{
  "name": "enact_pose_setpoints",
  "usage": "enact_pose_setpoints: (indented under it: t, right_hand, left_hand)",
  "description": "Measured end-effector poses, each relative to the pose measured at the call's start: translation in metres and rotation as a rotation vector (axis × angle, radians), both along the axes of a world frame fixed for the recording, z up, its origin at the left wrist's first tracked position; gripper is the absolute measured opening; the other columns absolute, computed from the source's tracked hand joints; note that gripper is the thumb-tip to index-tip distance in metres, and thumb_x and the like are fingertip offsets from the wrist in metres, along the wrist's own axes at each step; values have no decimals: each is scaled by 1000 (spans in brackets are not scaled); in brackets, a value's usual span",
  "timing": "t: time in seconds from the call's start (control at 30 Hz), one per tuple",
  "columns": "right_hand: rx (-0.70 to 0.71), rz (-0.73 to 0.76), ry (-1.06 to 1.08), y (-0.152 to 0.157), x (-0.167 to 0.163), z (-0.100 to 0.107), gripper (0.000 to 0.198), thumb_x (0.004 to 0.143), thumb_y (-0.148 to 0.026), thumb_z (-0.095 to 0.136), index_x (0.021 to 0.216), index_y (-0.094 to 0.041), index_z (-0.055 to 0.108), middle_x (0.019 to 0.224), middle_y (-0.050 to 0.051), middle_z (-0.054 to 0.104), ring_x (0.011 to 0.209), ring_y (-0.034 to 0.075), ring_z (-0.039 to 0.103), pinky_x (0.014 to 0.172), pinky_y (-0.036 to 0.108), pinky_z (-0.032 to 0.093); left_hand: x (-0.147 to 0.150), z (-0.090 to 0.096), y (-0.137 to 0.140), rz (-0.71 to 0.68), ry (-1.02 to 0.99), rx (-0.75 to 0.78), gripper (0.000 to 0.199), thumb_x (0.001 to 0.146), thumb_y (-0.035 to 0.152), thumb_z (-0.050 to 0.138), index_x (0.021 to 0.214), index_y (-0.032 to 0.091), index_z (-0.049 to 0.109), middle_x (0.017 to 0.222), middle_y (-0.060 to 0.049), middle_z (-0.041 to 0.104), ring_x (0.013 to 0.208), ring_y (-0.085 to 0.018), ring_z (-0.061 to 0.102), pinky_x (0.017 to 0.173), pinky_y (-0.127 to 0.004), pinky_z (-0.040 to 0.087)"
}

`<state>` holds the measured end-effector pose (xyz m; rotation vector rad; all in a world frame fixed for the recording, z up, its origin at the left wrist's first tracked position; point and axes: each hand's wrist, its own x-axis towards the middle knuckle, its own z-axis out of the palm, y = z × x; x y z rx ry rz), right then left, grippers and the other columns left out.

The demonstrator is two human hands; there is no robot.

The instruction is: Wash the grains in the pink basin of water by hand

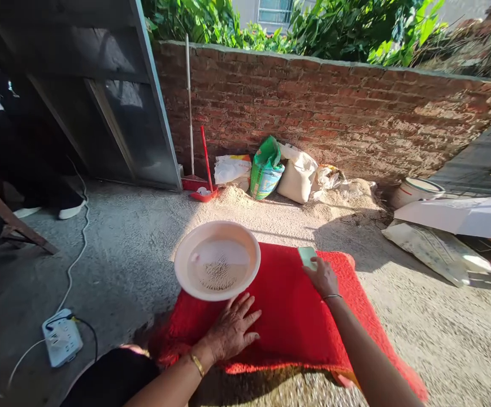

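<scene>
A thick red fleecy cloth (283, 305) is spread over a low support in front of me. My left hand (237, 328) lies on its near left part, fingers spread, holding nothing. My right hand (322, 277) grips a flat pale green block (307, 256) at the cloth's far right part; its exact kind I cannot make out. At the cloth's far left corner stands a pale round basin (179, 265), just beyond my left fingertips. Inside it is what looks like shallow water over a dark patterned bottom.
A white power strip (62, 338) with cords lies on the concrete at left. Beyond stand a red dustpan (204, 195), a green sack (267, 169) and a beige sack (298, 175) by the brick wall (313, 102). Another person's legs (29, 164) show at left.
</scene>
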<state>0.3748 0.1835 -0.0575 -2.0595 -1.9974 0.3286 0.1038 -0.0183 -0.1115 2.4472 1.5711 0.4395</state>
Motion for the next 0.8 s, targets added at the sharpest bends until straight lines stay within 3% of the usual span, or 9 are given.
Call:
enact_pose_setpoints:
  t: [0.17,0.27,0.33,0.4,0.5,0.7,0.8]
  right_hand:
    - [55,273,48,3,-104,-2,37,85,-45,60,115,-23,65,106,9,61,92,21,62,78,28,44]
    - [60,360,42,12,-130,-3,37,86,-45,60,117,-25,66,107,9,61,94,21,61,79,28,43]
    - [36,376,19,22,-128,-6,38,85,-44,61,118,-27,66,109,9,60,96,21,61,81,29,43]
    - [-4,339,-8,35,-109,-8,38,84,-43,61,120,-28,65,110,8,59,96,21,61,83,30,43]
    - [-56,183,-37,57,-49,-9,41,85,-43,59,123,-28,63,112,8,58,96,20,62,85,31,44]
    - [-136,-363,-61,70,116,3,51,82,-47,55,126,-21,62,117,18,58,99,28,62,83,39,47]
    - [-88,-508,-68,61,158,7,51,82,-50,52,119,-17,66,112,20,60,95,31,62,79,43,47]
  left_hand:
    - [-1,-6,2,-6,60,-14,60,88,50,61,143,31,47,156,-12,35,143,-34,32,114,-60,28]
    - [0,-8,1,1,66,-19,62,86,46,65,143,31,47,156,-12,35,143,-34,32,113,-61,29]
    - [0,-8,1,-5,55,-16,62,86,47,65,144,31,46,157,-12,33,143,-34,31,113,-60,28]
    - [0,-8,2,-14,47,-18,61,87,47,64,144,30,47,157,-12,32,144,-34,30,114,-60,27]
    - [0,-6,2,-21,52,-26,60,87,47,63,143,29,48,156,-13,34,144,-34,29,114,-59,27]
    - [1,-1,2,-12,56,14,57,88,43,63,142,30,49,156,-11,35,143,-32,31,115,-57,27]
    - [1,1,3,-7,64,27,55,88,41,63,140,29,51,154,-11,38,142,-32,33,115,-57,28]
